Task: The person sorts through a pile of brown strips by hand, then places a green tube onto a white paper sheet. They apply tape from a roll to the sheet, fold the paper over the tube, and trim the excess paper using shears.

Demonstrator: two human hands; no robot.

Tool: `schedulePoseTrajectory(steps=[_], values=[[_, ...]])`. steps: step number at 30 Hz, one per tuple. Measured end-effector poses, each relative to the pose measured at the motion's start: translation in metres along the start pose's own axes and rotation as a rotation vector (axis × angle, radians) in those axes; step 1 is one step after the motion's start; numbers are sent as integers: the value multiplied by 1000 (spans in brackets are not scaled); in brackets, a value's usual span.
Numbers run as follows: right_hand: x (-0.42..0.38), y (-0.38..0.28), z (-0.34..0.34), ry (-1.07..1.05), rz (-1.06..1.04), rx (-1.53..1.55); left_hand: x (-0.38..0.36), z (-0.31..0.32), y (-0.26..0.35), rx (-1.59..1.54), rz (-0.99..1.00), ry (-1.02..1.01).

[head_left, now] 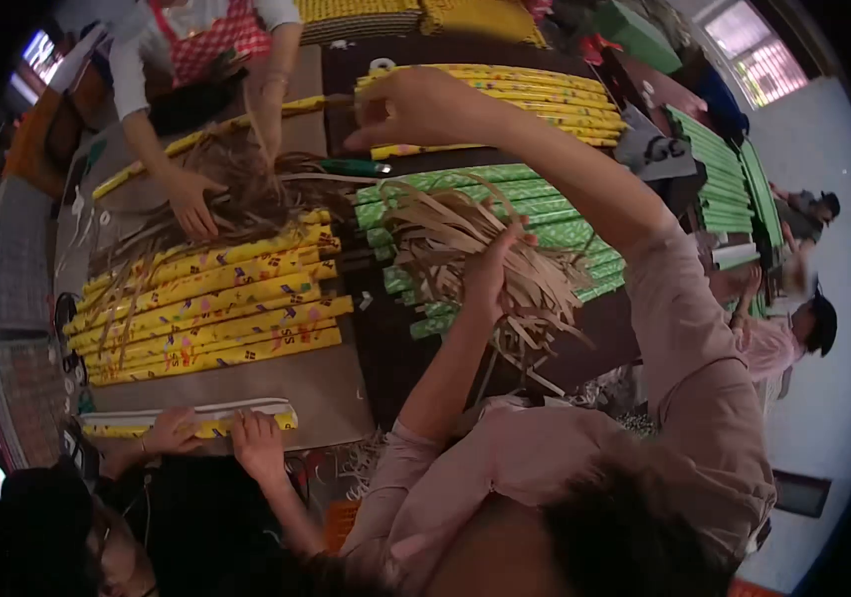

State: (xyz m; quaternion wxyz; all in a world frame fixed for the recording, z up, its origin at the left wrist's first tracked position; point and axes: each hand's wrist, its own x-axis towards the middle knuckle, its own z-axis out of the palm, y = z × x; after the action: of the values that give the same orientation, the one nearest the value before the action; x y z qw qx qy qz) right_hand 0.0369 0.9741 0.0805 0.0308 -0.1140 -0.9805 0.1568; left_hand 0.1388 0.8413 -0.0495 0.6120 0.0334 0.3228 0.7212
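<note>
My left hand [490,274] has its fingers closed around a bundle of tan paper strips [465,254], held above the green rolls [545,214] mid-table. My right hand [410,104] pinches one strip's end near the yellow rolls [535,95], farther away.

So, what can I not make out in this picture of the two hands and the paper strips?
- Head view: whatever the right hand pinches is too small to tell.
- Head view: the left hand has its palm hidden by the paper strips it grips.
- Head view: the green rolls are partly covered by those strips.
- Head view: the print on the yellow rolls is blurred.
</note>
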Motion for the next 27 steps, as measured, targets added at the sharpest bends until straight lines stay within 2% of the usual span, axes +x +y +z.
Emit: schedulePoseTrajectory(steps=[2, 4, 6, 8, 9, 11, 12, 13, 15, 16, 17, 19, 21, 23, 27], values=[[-92, 24, -26, -65, 331, -215, 2, 5, 2, 185, -204, -38], [-162, 41, -27, -303, 582, -245, -6, 24, -4, 316, -112, -72], [-213, 65, -3, -265, 577, 268, -13, 40, -15, 345, -106, -78], [-235, 75, 18, -310, 605, 315, -7, 47, -27, 452, -101, -124], [-242, 66, 10, -230, 633, 322, -2, 50, -34, 474, -101, -131], [-266, 63, -5, -81, 789, 824, 4, 54, -46, 347, -63, -181], [-275, 81, 7, -32, 812, 959, 5, 55, -48, 285, -50, -200], [-284, 96, 20, -22, 804, 969, 9, 59, -51, 300, -48, -200], [-296, 89, 17, 277, 722, 1108, 7, 79, -51, 250, -57, -151], [-309, 90, 7, 222, 752, 960, 3, 88, -52, 355, -46, -74], [-315, 94, 8, 228, 747, 970, 5, 92, -56, 366, -45, -71], [-328, 103, 14, 382, 726, 1227, 13, 94, -65, 239, -94, -163], [-338, 105, 6, 383, 723, 1198, 21, 94, -72, 250, -73, -189], [-348, 104, -3, 510, 634, 1523, 22, 101, -74, 258, -47, -217], [-355, 123, -5, 441, 653, 1493, 3, 129, -73, 401, -23, -179]])
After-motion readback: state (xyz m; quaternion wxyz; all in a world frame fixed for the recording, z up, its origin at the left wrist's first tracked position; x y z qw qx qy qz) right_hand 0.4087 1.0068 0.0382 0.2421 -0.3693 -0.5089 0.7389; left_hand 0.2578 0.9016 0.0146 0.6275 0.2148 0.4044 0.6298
